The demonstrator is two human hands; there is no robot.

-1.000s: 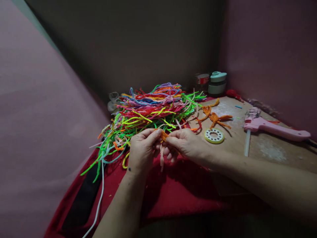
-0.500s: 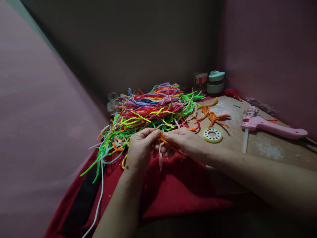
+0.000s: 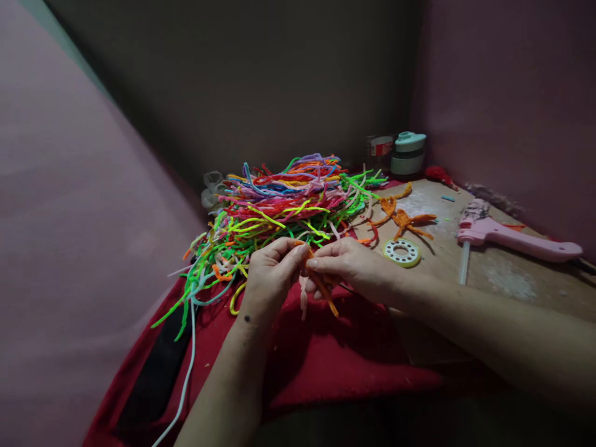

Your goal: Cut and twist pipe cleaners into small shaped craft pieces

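Observation:
Orange pipe cleaners (image 3: 323,290) are pinched between my two hands above the red cloth. My left hand (image 3: 275,268) is closed with thumb and forefinger on their upper end. My right hand (image 3: 343,266) grips them from the other side, its fingertips close to the left thumb. One orange end points down toward me below the right fingers. A pale pink pipe cleaner (image 3: 304,298) dangles beneath the hands; what it hangs from is hidden. A thin dark line runs out under the right hand. Just behind lies a heap of colourful pipe cleaners (image 3: 279,198).
To the right on a brown board (image 3: 437,261) lie a pink glue gun (image 3: 521,236), a round yellow-rimmed spool (image 3: 401,253) and bent orange pipe cleaners (image 3: 412,221). A teal-lidded container (image 3: 408,155) stands behind. At left, a white cable (image 3: 189,372) crosses beside a dark flat object (image 3: 156,372).
The orange pipe cleaners now angle further down, with their end showing below my right hand. My right fingers have shifted slightly, and the view has moved a little.

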